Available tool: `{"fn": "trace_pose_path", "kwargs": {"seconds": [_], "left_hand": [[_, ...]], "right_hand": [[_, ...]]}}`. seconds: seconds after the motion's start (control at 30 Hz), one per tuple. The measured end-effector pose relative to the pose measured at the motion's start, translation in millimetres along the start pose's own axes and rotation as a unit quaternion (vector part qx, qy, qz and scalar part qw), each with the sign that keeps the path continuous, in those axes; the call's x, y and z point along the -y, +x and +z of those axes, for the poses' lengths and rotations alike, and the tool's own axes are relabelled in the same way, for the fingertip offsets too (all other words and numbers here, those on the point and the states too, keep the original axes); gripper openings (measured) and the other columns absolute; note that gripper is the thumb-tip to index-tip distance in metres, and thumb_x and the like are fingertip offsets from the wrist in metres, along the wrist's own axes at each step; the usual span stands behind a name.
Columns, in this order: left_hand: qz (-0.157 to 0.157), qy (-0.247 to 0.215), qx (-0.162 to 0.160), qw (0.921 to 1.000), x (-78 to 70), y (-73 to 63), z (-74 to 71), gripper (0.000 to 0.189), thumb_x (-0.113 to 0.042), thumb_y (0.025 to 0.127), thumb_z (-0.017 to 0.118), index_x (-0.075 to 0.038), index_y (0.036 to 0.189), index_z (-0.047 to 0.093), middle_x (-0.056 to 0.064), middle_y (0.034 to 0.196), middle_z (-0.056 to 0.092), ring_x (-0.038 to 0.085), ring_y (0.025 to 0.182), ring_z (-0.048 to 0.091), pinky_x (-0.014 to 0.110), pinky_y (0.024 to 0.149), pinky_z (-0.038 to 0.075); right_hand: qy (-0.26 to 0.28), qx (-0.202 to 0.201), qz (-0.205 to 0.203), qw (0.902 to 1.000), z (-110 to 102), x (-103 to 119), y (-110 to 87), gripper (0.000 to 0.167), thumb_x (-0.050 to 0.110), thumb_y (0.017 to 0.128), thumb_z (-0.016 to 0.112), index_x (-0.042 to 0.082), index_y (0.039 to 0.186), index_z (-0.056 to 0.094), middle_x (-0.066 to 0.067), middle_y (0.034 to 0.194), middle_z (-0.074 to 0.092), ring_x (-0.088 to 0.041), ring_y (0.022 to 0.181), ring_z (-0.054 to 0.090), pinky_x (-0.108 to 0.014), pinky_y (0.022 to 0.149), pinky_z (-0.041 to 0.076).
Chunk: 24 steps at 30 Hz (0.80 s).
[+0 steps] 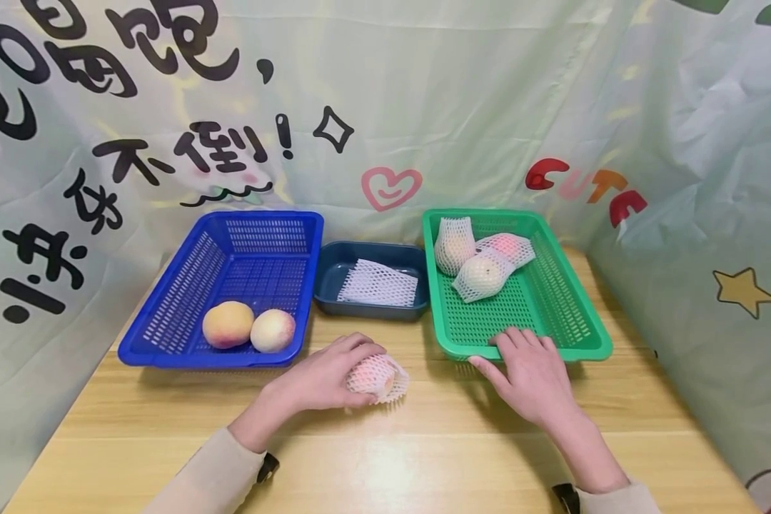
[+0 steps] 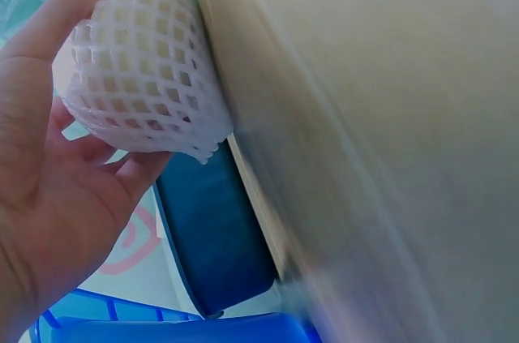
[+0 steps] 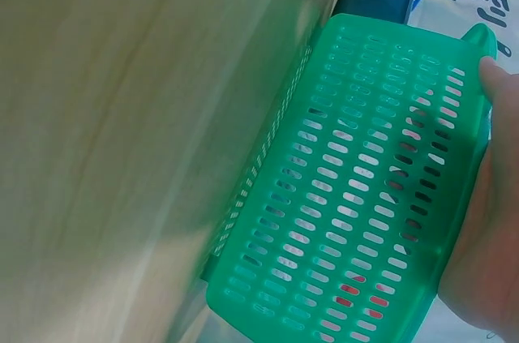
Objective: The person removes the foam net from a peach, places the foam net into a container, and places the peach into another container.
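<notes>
A wood-grain tabletop [image 1: 385, 471] is backed by a printed cloth [image 1: 334, 64]. Just below centre frame, a foam-netted peach [image 1: 371, 377], net running roughly left to right, is gripped by the left hand [image 1: 328, 373], fingers partly curled; the green basket [image 1: 585, 354], upper right, is held at its near rim by the right hand [image 1: 535, 377].

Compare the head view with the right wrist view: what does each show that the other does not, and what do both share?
Head view only: the left hand, the netted fruit it holds, two bare peaches.

Right wrist view only: the green basket's slotted outer wall, face-on.

Both: the green basket, the right hand, the dark blue tray.
</notes>
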<state>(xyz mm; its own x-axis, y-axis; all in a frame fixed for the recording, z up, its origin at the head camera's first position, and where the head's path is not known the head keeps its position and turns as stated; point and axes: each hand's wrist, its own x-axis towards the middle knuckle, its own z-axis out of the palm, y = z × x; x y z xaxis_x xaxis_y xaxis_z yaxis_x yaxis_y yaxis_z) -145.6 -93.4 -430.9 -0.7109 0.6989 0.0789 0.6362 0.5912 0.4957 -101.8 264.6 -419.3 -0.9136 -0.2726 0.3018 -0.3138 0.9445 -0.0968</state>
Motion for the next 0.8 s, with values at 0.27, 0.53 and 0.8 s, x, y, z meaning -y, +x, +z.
{"fn": "trace_pose_path", "kwargs": {"seconds": [0.27, 0.53, 0.8], "left_hand": [[0.015, 0.009, -0.026, 0.9995, -2.7, -3.3, 0.1, 0.070, -0.043, 0.080, 0.085, -0.022, 0.142, 0.059, -0.003, 0.138, 0.056, 0.015, 0.126, 0.053, 0.041, 0.100, 0.053], [0.029, 0.001, -0.094, 0.9951, -10.6, -3.3, -9.6, 0.072, -0.042, 0.079, 0.086, -0.022, 0.143, 0.057, -0.001, 0.142, 0.053, 0.018, 0.128, 0.052, 0.043, 0.098, 0.054], [0.065, 0.007, -0.196, 0.9783, -18.0, 5.9, -28.9, 0.073, -0.033, 0.075, 0.088, -0.019, 0.140, 0.059, 0.002, 0.139, 0.054, 0.021, 0.129, 0.049, 0.046, 0.101, 0.052]], "right_hand": [[0.027, 0.005, 0.015, 0.9995, -2.3, 0.0, -1.3, 0.050, 0.055, 0.100, 0.062, 0.007, 0.112, 0.070, -0.010, 0.111, 0.066, -0.035, 0.107, 0.059, -0.054, 0.085, 0.044], [0.105, -0.037, 0.021, 0.9935, -9.9, 4.7, -0.7, 0.039, 0.044, 0.090, 0.080, 0.010, 0.109, 0.072, -0.006, 0.113, 0.066, -0.031, 0.108, 0.063, -0.055, 0.087, 0.046], [0.182, -0.091, 0.020, 0.9789, -16.6, 11.6, 7.0, 0.045, 0.028, 0.087, 0.085, 0.009, 0.124, 0.069, -0.007, 0.119, 0.065, -0.031, 0.110, 0.063, -0.056, 0.090, 0.046]]}}
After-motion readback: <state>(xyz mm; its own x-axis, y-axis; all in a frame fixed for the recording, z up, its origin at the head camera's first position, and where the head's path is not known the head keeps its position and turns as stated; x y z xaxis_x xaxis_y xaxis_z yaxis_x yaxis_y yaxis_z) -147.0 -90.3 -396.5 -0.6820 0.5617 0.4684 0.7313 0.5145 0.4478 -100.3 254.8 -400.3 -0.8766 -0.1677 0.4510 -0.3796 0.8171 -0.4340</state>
